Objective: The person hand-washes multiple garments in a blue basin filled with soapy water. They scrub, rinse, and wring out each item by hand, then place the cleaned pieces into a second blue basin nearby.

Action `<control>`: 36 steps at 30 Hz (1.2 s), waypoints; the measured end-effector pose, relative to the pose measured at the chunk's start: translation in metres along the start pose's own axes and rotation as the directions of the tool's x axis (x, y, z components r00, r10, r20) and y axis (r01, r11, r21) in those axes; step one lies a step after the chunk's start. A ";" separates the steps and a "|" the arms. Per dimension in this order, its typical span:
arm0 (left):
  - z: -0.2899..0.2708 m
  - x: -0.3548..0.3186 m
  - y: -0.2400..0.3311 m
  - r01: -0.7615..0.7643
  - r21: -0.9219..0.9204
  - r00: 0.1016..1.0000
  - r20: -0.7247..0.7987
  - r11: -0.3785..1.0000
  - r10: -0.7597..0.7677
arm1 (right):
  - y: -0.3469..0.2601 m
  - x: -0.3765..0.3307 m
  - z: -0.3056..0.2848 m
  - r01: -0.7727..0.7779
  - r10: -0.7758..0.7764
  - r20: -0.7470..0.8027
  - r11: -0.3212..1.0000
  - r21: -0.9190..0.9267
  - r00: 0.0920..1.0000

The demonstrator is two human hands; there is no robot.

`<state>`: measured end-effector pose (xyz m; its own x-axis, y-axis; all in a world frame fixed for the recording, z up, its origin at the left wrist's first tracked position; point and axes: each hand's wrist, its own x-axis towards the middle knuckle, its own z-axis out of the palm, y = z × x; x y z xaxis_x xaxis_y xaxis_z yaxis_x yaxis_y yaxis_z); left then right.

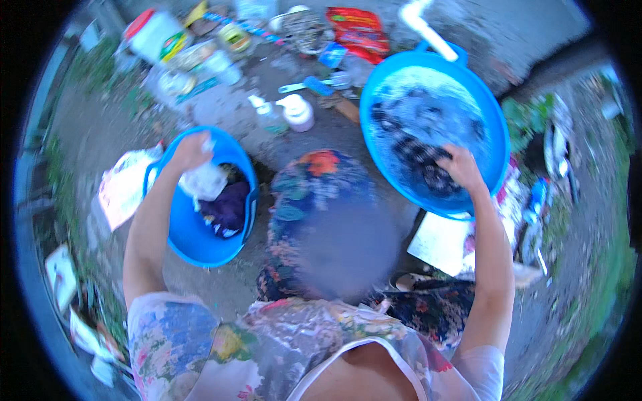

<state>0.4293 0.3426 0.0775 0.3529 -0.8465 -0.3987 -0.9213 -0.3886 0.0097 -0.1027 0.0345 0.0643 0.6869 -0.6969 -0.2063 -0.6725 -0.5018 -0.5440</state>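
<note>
Over a blue bucket (177, 244) on the left, my left hand (192, 151) is closed on a white cloth (206, 182) that hangs into it. Dark purple clothes (231, 204) lie in the bucket beneath. On the right, my right hand (460, 167) reaches into a big blue basin (503, 134) of cloudy, sudsy water. Its fingers close on a wet dark checked garment (422, 159), partly under the surface. More dark cloth floats farther back in the water; the submerged parts cannot be made out.
A white pipe (428, 30) comes down at the basin's far rim. Two pump bottles, one white (296, 112), stand between bucket and basin, near a blue brush (318, 85). A red-lidded tub (157, 37) and a red packet (358, 32) lie behind. My knees are between the vessels.
</note>
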 end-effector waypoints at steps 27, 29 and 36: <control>0.059 0.167 0.446 -0.727 0.265 0.686 0.237 0.634 0.687 | 0.060 0.004 0.025 -0.224 0.410 0.416 0.876 -0.428 0.811; 0.061 0.182 0.452 -0.698 0.186 0.711 0.297 0.691 0.638 | 0.075 0.012 0.026 -0.237 0.419 0.480 0.888 -0.395 0.771; -0.009 0.199 0.437 -0.783 -0.337 0.547 0.028 0.523 0.837 | 0.043 -0.011 0.002 -0.220 0.231 0.066 0.965 -0.142 0.971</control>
<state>0.0987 0.0015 0.0105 -0.5823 -0.7779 -0.2360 -0.7034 0.3366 0.6260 -0.1387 0.0214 0.0413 0.5294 -0.7588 -0.3795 -0.8393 -0.4033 -0.3645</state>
